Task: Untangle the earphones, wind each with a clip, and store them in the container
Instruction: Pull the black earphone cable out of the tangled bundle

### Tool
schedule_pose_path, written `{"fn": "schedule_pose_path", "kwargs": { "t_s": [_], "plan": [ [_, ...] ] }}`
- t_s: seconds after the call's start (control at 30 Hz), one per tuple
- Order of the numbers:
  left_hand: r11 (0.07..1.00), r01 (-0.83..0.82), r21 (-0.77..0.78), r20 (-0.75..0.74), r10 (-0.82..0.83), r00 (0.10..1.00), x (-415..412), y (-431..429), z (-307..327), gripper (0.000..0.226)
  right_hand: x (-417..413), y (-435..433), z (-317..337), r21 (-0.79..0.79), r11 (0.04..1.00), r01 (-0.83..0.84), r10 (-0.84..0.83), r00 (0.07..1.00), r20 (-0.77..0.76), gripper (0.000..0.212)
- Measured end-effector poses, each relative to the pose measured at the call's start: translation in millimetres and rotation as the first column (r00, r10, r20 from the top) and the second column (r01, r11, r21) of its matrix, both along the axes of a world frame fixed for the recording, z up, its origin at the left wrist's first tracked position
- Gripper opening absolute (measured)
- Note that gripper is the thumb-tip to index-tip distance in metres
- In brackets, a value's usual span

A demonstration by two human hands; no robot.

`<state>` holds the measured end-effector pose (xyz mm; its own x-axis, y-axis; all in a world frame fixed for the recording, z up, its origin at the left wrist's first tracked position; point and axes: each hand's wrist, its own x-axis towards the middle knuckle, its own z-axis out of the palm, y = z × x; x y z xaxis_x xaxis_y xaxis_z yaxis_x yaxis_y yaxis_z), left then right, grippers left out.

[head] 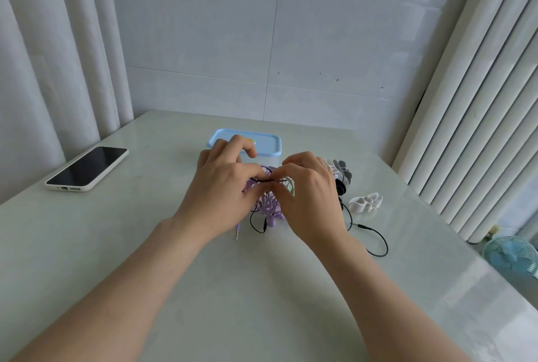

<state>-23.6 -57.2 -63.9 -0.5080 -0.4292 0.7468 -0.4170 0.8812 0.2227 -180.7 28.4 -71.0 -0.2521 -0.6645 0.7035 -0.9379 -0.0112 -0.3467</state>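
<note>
A tangle of earphones (269, 201), purple, black and pale green cords, lies on the table's middle. My left hand (224, 184) and my right hand (308, 195) meet over it, and both pinch a black cord stretched between their fingertips. A purple plug hangs out below my left hand, and a black cord (375, 241) loops off to the right. Behind my hands stands the container with its light blue lid (267, 143) on. Several winding clips lie to the right: a grey and white bunch (342, 171) and a white one (365, 203).
A phone (87, 169) in a white case lies face up on the pale table (262, 289) at the left. White curtains hang on both sides and a tiled wall stands behind. A small blue fan (511, 255) sits beyond the table's right edge.
</note>
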Motion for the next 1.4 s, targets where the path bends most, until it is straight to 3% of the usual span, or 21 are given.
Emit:
{"fn": "schedule_pose_path", "kwargs": {
  "t_s": [0.07,0.2,0.37,0.43,0.57,0.63,0.73,0.8,0.97,1.13,1.3,1.4],
  "plan": [
    [1.0,-0.005,-0.025,-0.038,0.004,0.999,-0.7,-3.5,-0.3,0.006,1.6,1.5,1.6,-0.005,1.0,0.005,-0.005,1.0,0.0,0.01],
    [0.989,0.075,0.125,-0.19,-0.05,0.98,-5.1,0.7,0.5,0.005,6.2,5.2,5.0,0.013,0.999,0.048,-0.048,0.999,0.018,0.008],
    [0.967,0.197,0.16,-0.395,-0.12,0.911,-3.9,11.0,12.7,0.011,7.1,8.7,9.0,0.06,0.994,0.095,-0.097,0.995,0.029,0.011],
    [0.89,0.336,0.308,-0.53,-0.133,0.838,-3.0,11.7,19.4,0.012,6.0,8.9,9.8,0.105,0.989,0.108,-0.114,0.992,0.06,0.012],
    [0.601,0.635,0.486,-0.78,-0.03,0.625,-2.2,6.5,24.4,0.014,5.1,8.1,12.0,0.091,0.99,0.11,-0.121,0.984,0.132,0.019],
    [0.593,0.586,0.553,-0.741,0.028,0.671,-0.1,6.0,25.3,0.015,6.9,8.1,11.9,0.091,0.992,0.09,-0.101,0.987,0.123,0.019],
    [0.753,0.301,0.585,-0.463,0.005,0.886,-0.8,15.2,21.5,0.025,7.8,9.1,9.7,0.085,0.996,0.042,-0.05,0.995,0.09,0.018],
    [0.884,0.096,0.458,-0.25,0.024,0.968,-2.8,22.5,16.3,0.038,7.7,10.2,9.6,0.086,0.996,0.028,-0.034,0.997,0.068,0.018],
    [0.962,-0.083,0.26,0.007,0.084,0.996,-5.8,25.1,10.4,0.04,9.0,10.2,9.9,0.126,0.992,0.032,-0.04,0.997,0.064,0.039],
    [0.964,-0.101,0.247,0.052,0.091,0.994,-6.0,26.9,11.6,0.049,5.6,11.7,10.8,0.13,0.99,0.057,-0.046,0.995,-0.083,0.055],
    [0.929,0.034,0.368,-0.01,-0.032,0.999,-8.0,15.8,7.1,0.049,5.3,8.3,7.8,0.044,0.996,0.082,-0.075,0.985,-0.153,0.029],
    [0.944,0.066,0.325,-0.071,-0.045,0.996,-8.2,11.0,1.8,0.04,4.2,7.7,6.5,0.025,0.998,0.062,-0.059,0.992,-0.108,0.019]
  ]
}}
